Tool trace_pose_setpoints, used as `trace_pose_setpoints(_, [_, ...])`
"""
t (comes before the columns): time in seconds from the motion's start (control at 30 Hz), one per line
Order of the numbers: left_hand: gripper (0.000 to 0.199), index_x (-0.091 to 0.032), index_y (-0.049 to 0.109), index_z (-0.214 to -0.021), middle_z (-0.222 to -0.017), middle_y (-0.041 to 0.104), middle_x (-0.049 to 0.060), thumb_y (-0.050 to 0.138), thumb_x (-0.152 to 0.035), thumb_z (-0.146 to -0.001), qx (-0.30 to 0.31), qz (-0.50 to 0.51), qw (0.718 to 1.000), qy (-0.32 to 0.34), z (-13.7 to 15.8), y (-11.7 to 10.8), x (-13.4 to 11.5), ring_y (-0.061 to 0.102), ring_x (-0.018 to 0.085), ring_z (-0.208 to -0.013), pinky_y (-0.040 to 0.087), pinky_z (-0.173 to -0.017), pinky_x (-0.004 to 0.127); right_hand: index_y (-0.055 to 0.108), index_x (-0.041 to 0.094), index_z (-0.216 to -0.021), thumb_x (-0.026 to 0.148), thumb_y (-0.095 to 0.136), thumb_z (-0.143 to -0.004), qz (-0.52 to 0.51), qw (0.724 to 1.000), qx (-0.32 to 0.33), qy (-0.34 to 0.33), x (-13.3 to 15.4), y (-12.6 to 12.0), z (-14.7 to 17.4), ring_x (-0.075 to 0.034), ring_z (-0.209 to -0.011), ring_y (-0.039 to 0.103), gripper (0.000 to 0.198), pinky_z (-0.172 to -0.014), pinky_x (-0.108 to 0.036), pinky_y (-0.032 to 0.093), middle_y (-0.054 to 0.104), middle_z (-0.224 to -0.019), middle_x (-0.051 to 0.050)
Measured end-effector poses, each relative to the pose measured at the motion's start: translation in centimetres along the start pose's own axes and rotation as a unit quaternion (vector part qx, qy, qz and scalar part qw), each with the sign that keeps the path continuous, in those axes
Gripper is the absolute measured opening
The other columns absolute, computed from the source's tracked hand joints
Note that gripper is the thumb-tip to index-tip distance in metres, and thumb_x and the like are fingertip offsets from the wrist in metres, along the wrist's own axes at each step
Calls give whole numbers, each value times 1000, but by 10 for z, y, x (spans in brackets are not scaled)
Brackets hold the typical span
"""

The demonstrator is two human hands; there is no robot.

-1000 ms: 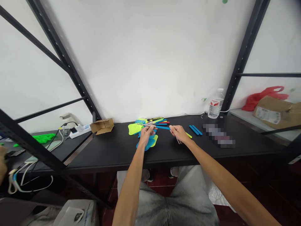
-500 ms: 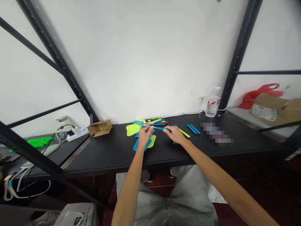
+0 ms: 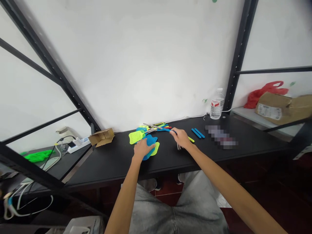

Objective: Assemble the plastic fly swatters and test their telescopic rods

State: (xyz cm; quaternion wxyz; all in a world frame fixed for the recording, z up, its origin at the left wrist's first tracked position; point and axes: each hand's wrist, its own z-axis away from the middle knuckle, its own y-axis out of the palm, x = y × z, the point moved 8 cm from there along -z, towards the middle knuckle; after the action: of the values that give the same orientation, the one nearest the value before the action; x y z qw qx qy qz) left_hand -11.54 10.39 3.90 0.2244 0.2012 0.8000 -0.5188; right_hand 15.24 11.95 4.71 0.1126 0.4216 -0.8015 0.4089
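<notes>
My right hand (image 3: 180, 137) is closed around a blue handle (image 3: 166, 129), from which a thin metal rod (image 3: 150, 125) points left. My left hand (image 3: 142, 149) rests over blue fly swatter heads (image 3: 151, 139), thumb and fingers apart; whether it grips one is unclear. Beside it lie a yellow-green fly swatter head (image 3: 136, 137) and another yellow-green head (image 3: 156, 149), partly covered. Short metal rods (image 3: 179, 147) show below my right hand. A yellow-green handle (image 3: 191, 139) sticks out past that hand, with two blue handles (image 3: 198, 133) farther right.
Behind my hands, pens and a yellow-black tool (image 3: 160, 124) lie by the wall. An open cardboard box (image 3: 101, 137) stands left. To the right are a water bottle (image 3: 216, 104) and a blurred-out item (image 3: 221, 135). Black shelf posts (image 3: 237, 55) frame the black table (image 3: 109, 164).
My left hand has let go of the rod and moved down and left onto the blue swatter heads. My right hand keeps the blue handle, its rod now free at the left end.
</notes>
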Motion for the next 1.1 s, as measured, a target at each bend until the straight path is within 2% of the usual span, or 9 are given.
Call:
trace_pose_setpoints(0.13, [41,-22,71,-92,-101,71,17,81,-50,-63,19,-63,997,26,8,3,-11,63,40,-107,42,-92,42,66,24,-97,47,36,-102,7,1000,3,-3,1,-1,1,-23,-73,64,38,-66,-28,36,68,-73,-4])
trace_pose_setpoints(0.3, [31,-21,72,-109,-109,69,14,63,-34,-83,69,-201,975,72,16,13,-34,64,33,-105,45,-87,39,66,23,-99,46,36,-102,13,1000,7,6,3,-4,1,-22,-72,64,38,-65,-27,34,67,-73,-4])
trace_pose_setpoints(0.4, [32,-22,71,-114,-112,69,11,58,-28,-86,75,-252,962,79,18,17,-38,64,28,-102,46,-83,35,66,23,-99,45,37,-102,12,1000,7,7,2,-3,1,-21,-73,64,37,-66,-27,34,67,-74,-3])
trace_pose_setpoints(0.5, [30,-24,71,-114,-113,70,9,59,-28,-86,61,-237,966,86,18,17,-38,65,27,-101,47,-80,33,66,23,-98,46,37,-102,7,1000,4,7,0,-2,0,-21,-75,64,37,-67,-27,34,67,-74,-3])
trace_pose_setpoints(0.67, [26,-26,72,-110,-108,71,7,57,-32,-90,19,-151,982,112,10,5,-38,65,25,-98,46,-74,30,66,23,-98,45,38,-102,8,1000,-1,12,-3,-1,0,-21,-75,64,36,-69,-27,35,68,-74,-2])
trace_pose_setpoints(0.8, [27,-21,72,-109,-104,70,10,54,-29,-90,-93,-53,984,141,1,-17,-34,64,24,-95,47,-76,30,66,24,-97,46,38,-102,14,1000,-4,20,-4,-2,1,-20,-74,64,36,-67,-26,35,69,-76,-3])
trace_pose_setpoints(0.9, [24,-18,72,-102,-95,69,9,61,-32,-86,-172,64,978,105,-3,-30,-13,65,24,-86,50,-76,32,67,24,-98,47,37,-102,14,1000,-7,25,-4,-3,0,-21,-75,64,37,-68,-26,35,69,-76,-3])
trace_pose_setpoints(1.0, [26,-18,68,-99,-88,69,7,67,-37,-81,-198,228,952,40,-5,-34,13,67,21,-75,53,-69,31,67,24,-97,47,37,-101,10,1000,-6,26,-5,-3,0,-20,-72,63,37,-67,-26,35,68,-74,-3])
trace_pose_setpoints(1.1, [34,-17,63,-102,-85,68,5,73,-37,-76,-206,399,894,-11,-4,-35,33,69,20,-67,56,-62,31,67,23,-96,47,38,-100,4,1000,-5,25,-5,-2,1,-20,-69,62,37,-66,-26,36,67,-71,-2])
